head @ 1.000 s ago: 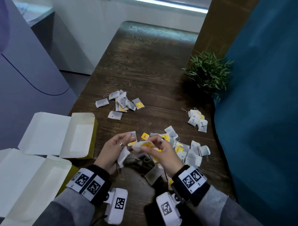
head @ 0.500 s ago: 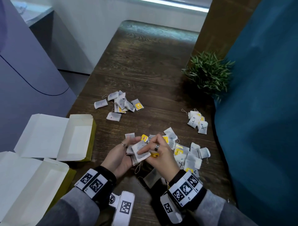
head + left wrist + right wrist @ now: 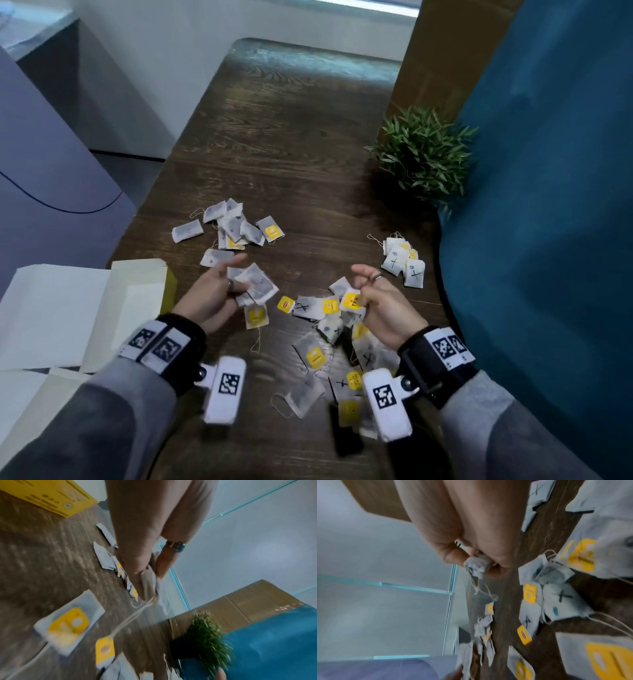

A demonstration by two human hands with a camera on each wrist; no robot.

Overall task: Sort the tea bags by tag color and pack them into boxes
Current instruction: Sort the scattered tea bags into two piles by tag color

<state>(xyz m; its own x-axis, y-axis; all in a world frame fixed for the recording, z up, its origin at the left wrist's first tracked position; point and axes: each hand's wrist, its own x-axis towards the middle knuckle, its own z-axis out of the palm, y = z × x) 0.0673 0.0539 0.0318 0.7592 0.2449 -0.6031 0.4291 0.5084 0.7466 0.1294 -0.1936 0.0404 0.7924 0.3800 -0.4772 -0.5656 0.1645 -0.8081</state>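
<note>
My left hand [image 3: 236, 284] holds a small stack of white tea bags [image 3: 257, 287] above the table, and a yellow-tagged bag [image 3: 256, 317] hangs below it. In the left wrist view the left hand [image 3: 150, 574] pinches a bag [image 3: 149, 580] whose string runs down to a yellow tag [image 3: 104, 649]. My right hand [image 3: 359, 291] grips a tea bag with a yellow tag [image 3: 351, 301]; in the right wrist view the right hand [image 3: 479, 563] is curled round a crumpled bag [image 3: 476, 566]. A mixed pile [image 3: 325, 342] lies between my wrists. Two open boxes [image 3: 137, 301] [image 3: 34, 411] stand at the left.
One sorted heap of tea bags [image 3: 233, 226] lies further out on the left. A heap marked with X [image 3: 404, 262] lies on the right. A small potted plant [image 3: 421, 150] stands beside a blue partition [image 3: 548, 240]. The dark wooden table [image 3: 291, 137] stretches away beyond.
My hands were together over the middle pile; they have pulled apart, the left going left with its bags and the right going right with one bag.
</note>
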